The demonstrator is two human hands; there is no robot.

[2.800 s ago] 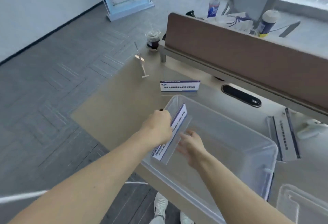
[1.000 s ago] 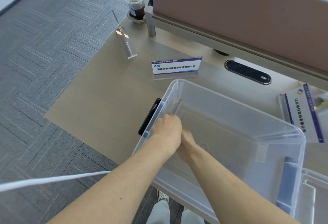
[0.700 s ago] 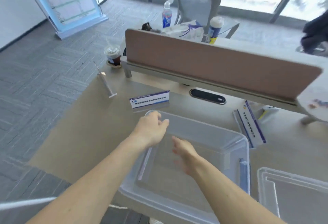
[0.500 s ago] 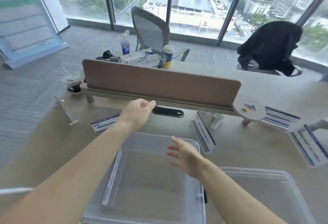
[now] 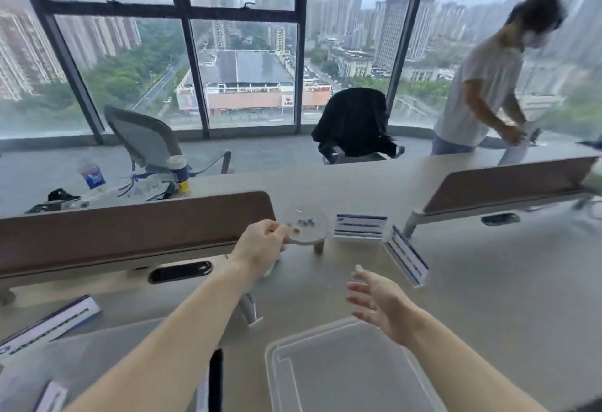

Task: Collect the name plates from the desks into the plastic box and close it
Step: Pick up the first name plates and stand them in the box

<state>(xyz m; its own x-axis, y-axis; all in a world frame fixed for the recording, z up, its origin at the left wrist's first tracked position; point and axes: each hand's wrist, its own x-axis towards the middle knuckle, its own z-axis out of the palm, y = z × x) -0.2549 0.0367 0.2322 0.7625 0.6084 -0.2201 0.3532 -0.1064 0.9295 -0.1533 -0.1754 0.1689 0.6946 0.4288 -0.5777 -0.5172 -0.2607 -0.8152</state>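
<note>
both hands are empty above the desk. the left hand is loosely curled by a small round shelf; the right hand is spread flat. two plates stand just beyond the right hand (a third lies far left). the box is bottom left, the lid beside it.

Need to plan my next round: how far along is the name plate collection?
Barely started: one name plate seems to lie in the plastic box. Left hand and right hand reach forward, both empty. Plates at the left, centre and right remain; the lid is off.
</note>
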